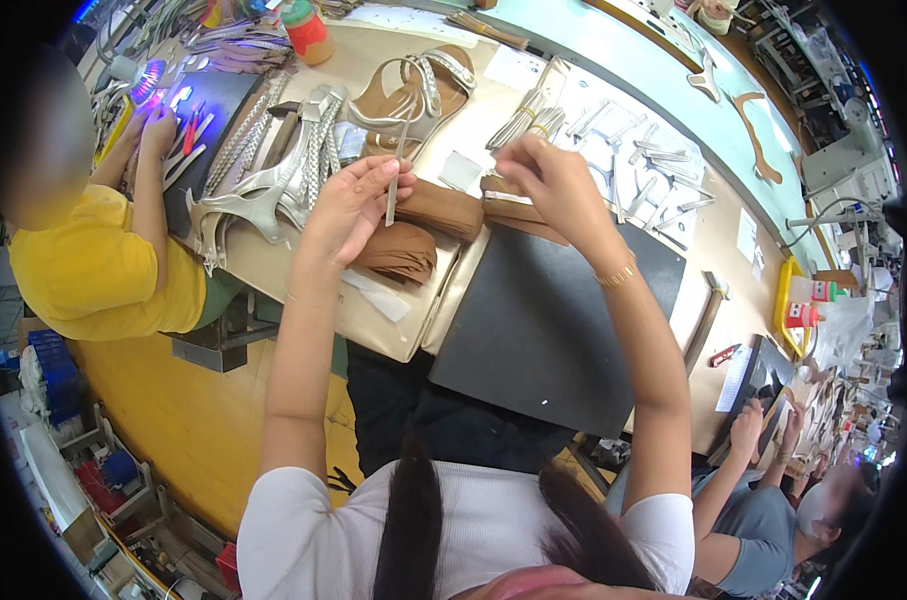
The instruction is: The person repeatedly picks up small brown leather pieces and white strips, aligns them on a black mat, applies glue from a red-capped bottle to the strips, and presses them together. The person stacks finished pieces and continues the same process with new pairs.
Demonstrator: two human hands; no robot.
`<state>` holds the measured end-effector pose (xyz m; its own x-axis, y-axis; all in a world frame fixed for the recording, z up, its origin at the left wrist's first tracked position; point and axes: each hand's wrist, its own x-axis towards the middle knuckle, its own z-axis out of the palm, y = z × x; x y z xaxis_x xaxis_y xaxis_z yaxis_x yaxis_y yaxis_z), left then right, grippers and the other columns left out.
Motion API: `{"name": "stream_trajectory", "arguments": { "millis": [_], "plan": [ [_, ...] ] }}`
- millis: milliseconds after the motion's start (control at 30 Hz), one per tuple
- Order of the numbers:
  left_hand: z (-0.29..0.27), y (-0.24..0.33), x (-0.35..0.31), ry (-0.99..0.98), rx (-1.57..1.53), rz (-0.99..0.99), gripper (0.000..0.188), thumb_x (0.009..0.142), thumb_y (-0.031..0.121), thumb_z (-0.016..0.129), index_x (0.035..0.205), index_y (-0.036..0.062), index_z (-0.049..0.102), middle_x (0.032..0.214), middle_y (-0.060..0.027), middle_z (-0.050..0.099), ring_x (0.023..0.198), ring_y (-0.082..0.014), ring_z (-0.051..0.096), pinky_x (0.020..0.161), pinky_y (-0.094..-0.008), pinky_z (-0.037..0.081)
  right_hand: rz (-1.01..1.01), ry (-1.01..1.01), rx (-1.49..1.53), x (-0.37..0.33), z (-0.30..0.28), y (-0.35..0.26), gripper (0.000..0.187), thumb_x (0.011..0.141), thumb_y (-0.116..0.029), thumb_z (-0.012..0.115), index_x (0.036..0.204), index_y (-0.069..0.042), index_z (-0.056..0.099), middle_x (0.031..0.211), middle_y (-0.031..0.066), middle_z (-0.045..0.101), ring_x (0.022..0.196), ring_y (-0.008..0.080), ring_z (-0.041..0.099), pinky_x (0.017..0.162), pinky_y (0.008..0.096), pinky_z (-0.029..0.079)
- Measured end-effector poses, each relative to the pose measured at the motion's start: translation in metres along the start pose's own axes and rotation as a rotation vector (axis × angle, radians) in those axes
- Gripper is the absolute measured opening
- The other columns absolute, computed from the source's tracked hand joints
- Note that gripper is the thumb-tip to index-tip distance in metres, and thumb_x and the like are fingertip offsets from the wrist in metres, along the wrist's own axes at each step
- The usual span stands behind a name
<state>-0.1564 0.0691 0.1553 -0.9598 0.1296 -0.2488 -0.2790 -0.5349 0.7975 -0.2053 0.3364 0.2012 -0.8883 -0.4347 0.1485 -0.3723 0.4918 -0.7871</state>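
My left hand (359,208) pinches a narrow pale silver strap (399,175) upright between thumb and fingers. Below that hand lies a fanned stack of brown leather pieces (399,250); a second brown stack (442,208) sits just right of it. My right hand (554,180) hovers beside a bundle of thin straps (524,118) tied with a band. Its fingers are curled in, and what they hold, if anything, is too small to make out. Beyond my left hand rest tan-soled sandals with silver straps (419,95). Silver braided uppers (264,195) lie to the left.
A black cutting board (544,320) covers the near table. Silver strips lie on white paper (639,155) at far right. A hammer (709,305) and a red cutter (724,356) lie right. A jar (307,35) stands at the back. Co-workers sit left (104,250) and right (764,525).
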Motion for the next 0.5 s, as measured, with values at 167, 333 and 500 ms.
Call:
{"name": "stream_trajectory", "arguments": {
  "millis": [167,333,500],
  "plan": [
    [-0.011,0.002,-0.006,-0.009,-0.142,0.087,0.021,0.097,0.016,0.067,0.110,-0.0012,0.066,0.105,-0.0119,0.069,0.100,-0.0204,0.066,0.092,-0.0351,0.054,-0.187,0.099,-0.280,0.041,0.038,0.001,0.019,0.089,-0.019,0.071,0.100,-0.005,0.075,0.104,0.0137,0.068,0.092,0.0303,0.064,0.085,0.0406,0.052],
    [-0.028,0.014,-0.006,0.012,-0.187,0.157,0.020,0.098,0.016,0.066,0.108,-0.0008,0.067,0.106,-0.0129,0.070,0.100,-0.0233,0.066,0.092,-0.0355,0.054,-0.362,0.031,-0.228,0.022,0.058,-0.011,0.024,0.081,-0.011,0.077,0.105,-0.009,0.077,0.102,0.0093,0.064,0.095,0.0280,0.061,0.085,0.0384,0.050],
    [-0.030,0.016,-0.009,0.030,-0.218,0.201,0.020,0.097,0.016,0.067,0.108,-0.0007,0.067,0.105,-0.0136,0.070,0.099,-0.0245,0.067,0.092,-0.0362,0.054,-0.420,0.072,-0.344,0.019,0.083,-0.015,0.027,0.080,-0.014,0.077,0.106,-0.006,0.075,0.100,0.0081,0.062,0.091,0.0270,0.059,0.084,0.0393,0.049]
  ]
}}
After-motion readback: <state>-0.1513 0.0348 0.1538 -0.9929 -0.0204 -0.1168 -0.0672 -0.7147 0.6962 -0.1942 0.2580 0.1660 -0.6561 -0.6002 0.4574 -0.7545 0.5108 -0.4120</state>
